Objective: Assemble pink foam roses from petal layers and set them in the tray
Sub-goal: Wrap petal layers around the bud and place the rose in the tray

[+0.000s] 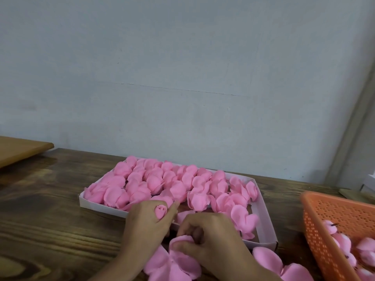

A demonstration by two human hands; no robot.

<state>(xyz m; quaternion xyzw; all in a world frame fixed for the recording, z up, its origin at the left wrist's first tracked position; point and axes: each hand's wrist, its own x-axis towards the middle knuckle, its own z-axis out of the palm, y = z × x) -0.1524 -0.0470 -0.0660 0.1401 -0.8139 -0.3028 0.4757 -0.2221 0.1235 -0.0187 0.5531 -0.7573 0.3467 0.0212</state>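
Now, L grip (150,218) snug round rolled pink foam bud (161,211), R grip (211,236) in pinch on soft lobed petal layer (178,262).

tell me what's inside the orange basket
Pink foam pieces with dark stubs lie inside the orange basket. Its wall and the picture's edge hide the rest.

The shallow white tray (97,204) is nearly full of close-packed pink foam roses (154,179). A small rolled bud (160,210) stands upright in the left hand (146,222). The right hand (213,240) pinches a flat petal layer (176,262) just in front of the tray.
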